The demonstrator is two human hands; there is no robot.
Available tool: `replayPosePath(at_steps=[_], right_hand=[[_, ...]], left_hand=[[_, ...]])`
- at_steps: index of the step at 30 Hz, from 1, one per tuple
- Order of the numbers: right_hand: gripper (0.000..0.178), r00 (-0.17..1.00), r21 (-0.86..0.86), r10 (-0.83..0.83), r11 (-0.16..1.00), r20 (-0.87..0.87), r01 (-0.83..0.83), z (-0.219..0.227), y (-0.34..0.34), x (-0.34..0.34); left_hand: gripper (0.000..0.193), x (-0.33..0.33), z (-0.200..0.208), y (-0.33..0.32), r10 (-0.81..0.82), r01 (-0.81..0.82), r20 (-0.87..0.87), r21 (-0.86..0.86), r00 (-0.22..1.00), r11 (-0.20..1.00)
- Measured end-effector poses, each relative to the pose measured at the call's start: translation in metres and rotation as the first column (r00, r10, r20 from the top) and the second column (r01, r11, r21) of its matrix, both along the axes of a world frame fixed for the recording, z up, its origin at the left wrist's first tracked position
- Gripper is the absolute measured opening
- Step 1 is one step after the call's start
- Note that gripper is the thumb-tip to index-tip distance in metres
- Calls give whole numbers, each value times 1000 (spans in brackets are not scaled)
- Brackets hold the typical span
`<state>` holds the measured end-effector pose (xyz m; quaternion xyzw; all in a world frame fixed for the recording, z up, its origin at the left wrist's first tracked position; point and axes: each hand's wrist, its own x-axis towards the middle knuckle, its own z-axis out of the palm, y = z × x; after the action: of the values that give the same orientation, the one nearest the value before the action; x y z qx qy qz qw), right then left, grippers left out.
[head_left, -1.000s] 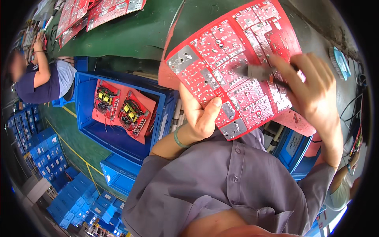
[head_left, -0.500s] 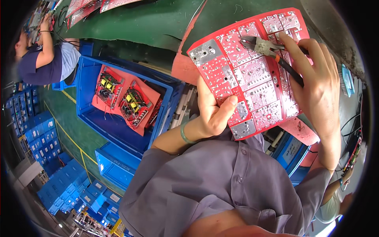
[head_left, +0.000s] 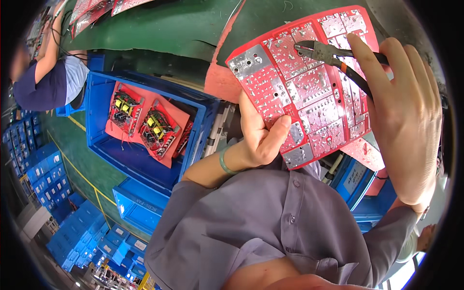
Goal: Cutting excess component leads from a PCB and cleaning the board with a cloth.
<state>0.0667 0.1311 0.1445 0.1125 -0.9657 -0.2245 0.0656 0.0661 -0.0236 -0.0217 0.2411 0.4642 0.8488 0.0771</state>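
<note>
This is an electronics workshop, shown by a red circuit board, stacked blue bins and yellow floor lines.

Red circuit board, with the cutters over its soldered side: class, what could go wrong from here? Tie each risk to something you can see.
The cutters, held in the right hand, have their tips at the soldered side, so a slip might scratch the red circuit board or nick a joint.

The left hand grips the board only near its lower left, while the cutters are toward the upper part, so pressing there could tilt it.
</note>
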Motion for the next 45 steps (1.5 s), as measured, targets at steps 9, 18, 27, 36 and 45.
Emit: replayPosePath(at_steps=[9,18,27,36,45], right_hand=[[56,997,-356,-32,935,-76,2,-13,37,2],[62,999,-277,-37,960,-38,25,-36,27,26],[58,1000,-23,-10,1000,-10,9,-11,10,20],[45,999,156,23,987,26,-27,10,-8,3],[49,996,-404,-92,911,-6,81,-24,42,13]], left_hand=[[60,-3,-5,-4,-58,56,-79,-32,995,998],[62,0,-7,-2,-62,63,-42,5,997,998],[60,-1,-4,0,-23,23,-43,-3,999,1000],[56,-3,-3,3,-25,27,-42,38,999,999],[57,-3,0,-1,-13,14,-76,10,997,1000]])
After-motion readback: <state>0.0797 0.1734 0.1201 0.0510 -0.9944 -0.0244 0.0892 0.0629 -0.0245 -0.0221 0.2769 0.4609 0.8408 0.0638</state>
